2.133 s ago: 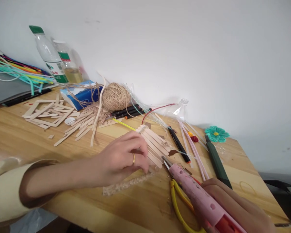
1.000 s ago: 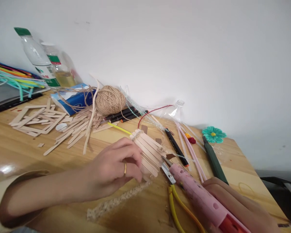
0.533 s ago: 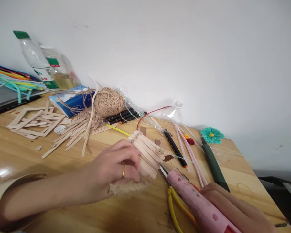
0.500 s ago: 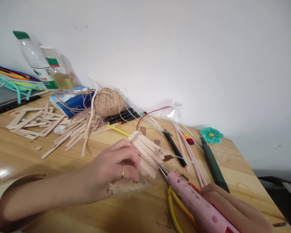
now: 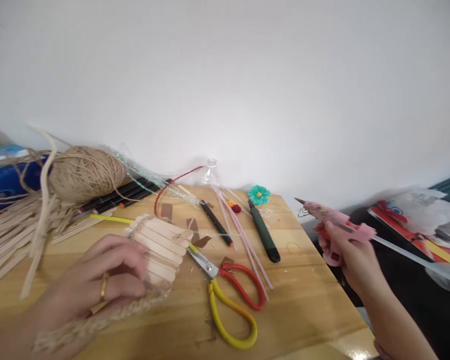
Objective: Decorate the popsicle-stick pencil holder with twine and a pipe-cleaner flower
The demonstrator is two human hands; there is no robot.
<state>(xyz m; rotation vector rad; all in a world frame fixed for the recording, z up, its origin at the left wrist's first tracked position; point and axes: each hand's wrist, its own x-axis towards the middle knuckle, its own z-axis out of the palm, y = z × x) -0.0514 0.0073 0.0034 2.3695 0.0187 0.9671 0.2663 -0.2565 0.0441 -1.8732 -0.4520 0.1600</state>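
My left hand (image 5: 116, 275), with a gold ring on one finger, is closed on a small panel of wooden craft sticks (image 5: 161, 250) edged with twine. A braided twine strip (image 5: 97, 322) runs below that hand. On the right, my right hand (image 5: 345, 250) grips a pink glue gun (image 5: 330, 215), its nozzle pointing left and a clear glue stick (image 5: 401, 252) sticking out of its back. Scissors (image 5: 210, 270) with one red and one yellow handle lie on the table between the hands, just right of the panel.
A twine ball (image 5: 86, 172), loose craft sticks (image 5: 11, 230) and black markers (image 5: 123, 195) are at the left. Further right are a dark green pen (image 5: 262, 232), a teal flower (image 5: 259, 194) and pink stems (image 5: 243, 240). Bags (image 5: 420, 210) sit beyond the table's right edge.
The view has turned right. My right hand has carried the glue gun away from the panel to the right, past the table's edge, uncovering the scissors. My left hand still holds the panel.
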